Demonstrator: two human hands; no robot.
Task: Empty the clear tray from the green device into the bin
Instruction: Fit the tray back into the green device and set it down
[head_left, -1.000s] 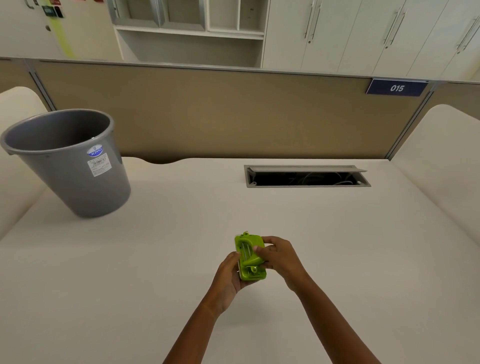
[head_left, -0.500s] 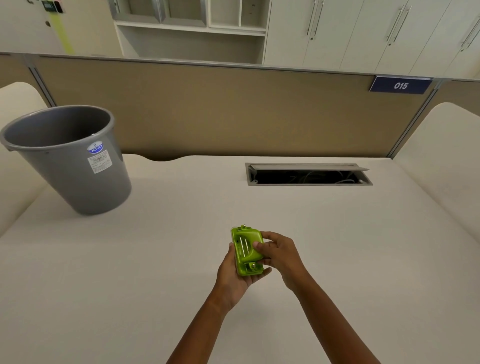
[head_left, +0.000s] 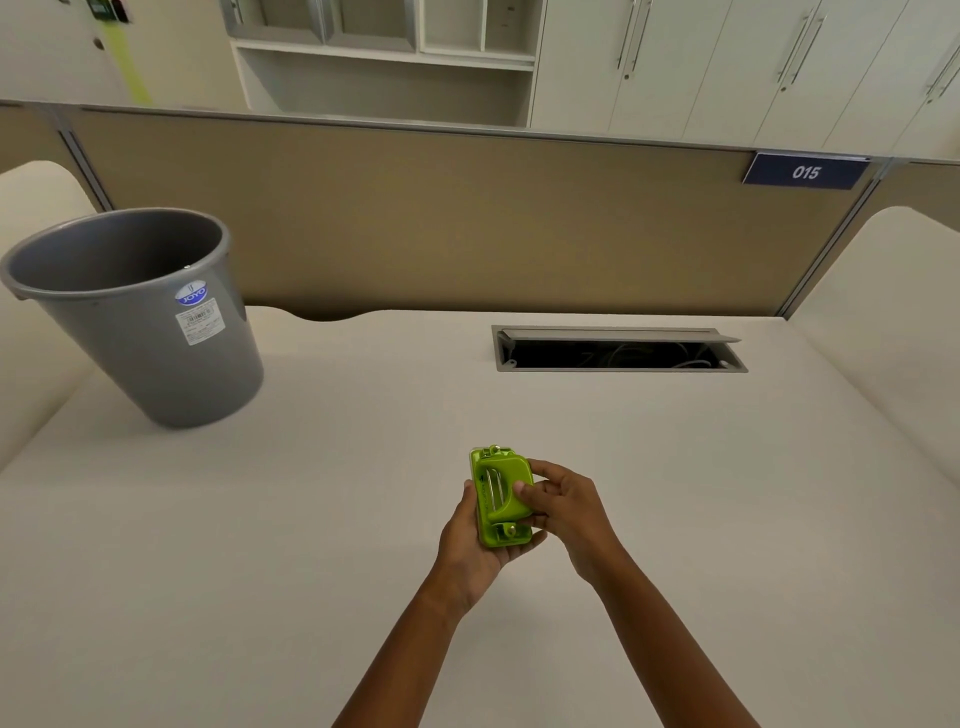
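Seen from above, looking down over a pale cream desk (head_left: 363, 519) in an office cubicle. Near the middle, slightly toward the viewer, a small bright green device (head_left: 501, 496), held up off the desk between two bare hands. Left hand (head_left: 475, 540) cupped underneath and along the left side, fingers wrapped round the lower end, closed on the device. Right hand (head_left: 563, 501) pressed against the right side, thumb lying across the green top, fingers curled behind the edge, also gripping the device. Metal parts visible on the top face: two thin silvery bars down the middle and a small stud at each end. Clear tray not distinguishable from here; only a pale, slightly translucent strip along the left edge of the device, too small to tell. Far to the left, well apart from the hands, a grey plastic bin (head_left: 156, 338) standing on the desk, open mouth up, a blue oval sticker and a white label on its side. Behind the hands, set into the desk, a long metal cable hatch (head_left: 618, 349) with its flap raised and wires inside. Beyond that, a tan partition (head_left: 467, 218) bearing a dark blue sign (head_left: 805, 171) reading 015, and white cupboards (head_left: 727, 67) above.
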